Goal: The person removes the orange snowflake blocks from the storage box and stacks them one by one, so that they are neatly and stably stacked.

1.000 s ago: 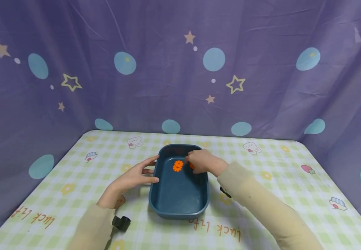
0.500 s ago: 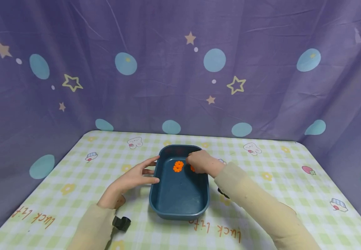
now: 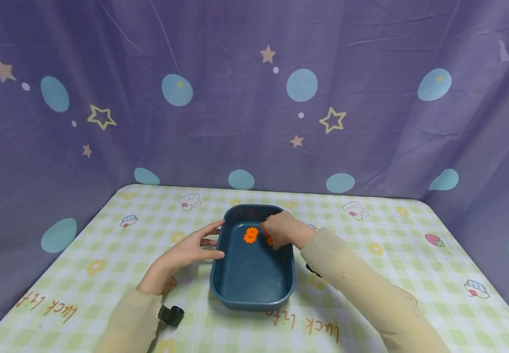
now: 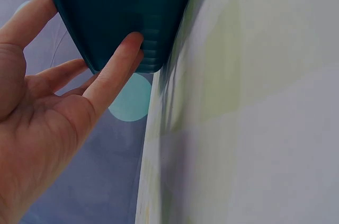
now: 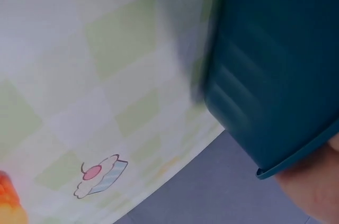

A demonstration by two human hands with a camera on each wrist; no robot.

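Note:
A dark blue-green rectangular tub [image 3: 254, 274] stands on the table in the head view. On its floor, toward the far end, lie two orange flower-shaped slices [image 3: 251, 235], edges meeting. My right hand [image 3: 282, 229] reaches in over the right rim with curled fingers and pinches another orange slice [image 3: 270, 240], mostly covered by the hand. My left hand [image 3: 188, 250] touches the tub's left side with spread, fairly straight fingers. The left wrist view shows those fingertips on the outer wall. Only a bit of the right hand [image 5: 312, 189] shows past the rim in the right wrist view.
A pale green checked cloth [image 3: 395, 274] with printed cakes and rabbits covers the table. Behind it hangs a purple curtain [image 3: 236, 117] with stars and blue dots. A black wrist device [image 3: 172, 316] sits at the left sleeve.
The slice under my right hand and the hand itself have shifted slightly, the slice a little nearer to me. My left hand and the tub have stayed in place.

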